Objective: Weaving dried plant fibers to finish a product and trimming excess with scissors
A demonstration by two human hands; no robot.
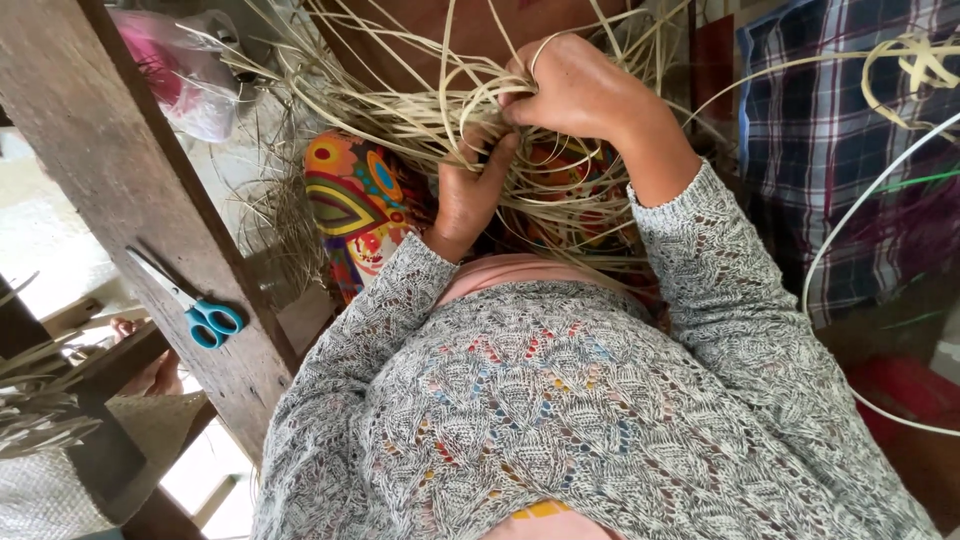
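Both hands work the tangle of pale straw strands point(420, 110) over her lap — right hand point(575, 90) in a closed grip pinching strands, left hand point(470, 190) clasping them from below, probably to steady them.

**Two hands deep in a tangle of pale strips**

The right hand point(575, 90) is closed over a bundle of pale weaving strips point(420, 120), some looped across its knuckles. The left hand point(470, 195) reaches up just beneath it, fingers pushed into the same strands. Both sleeves are grey knit. Behind the strips shows a bright patterned cloth point(355, 200). Blue-handled scissors point(190, 300) lie on a wooden beam point(120, 150) to the left.
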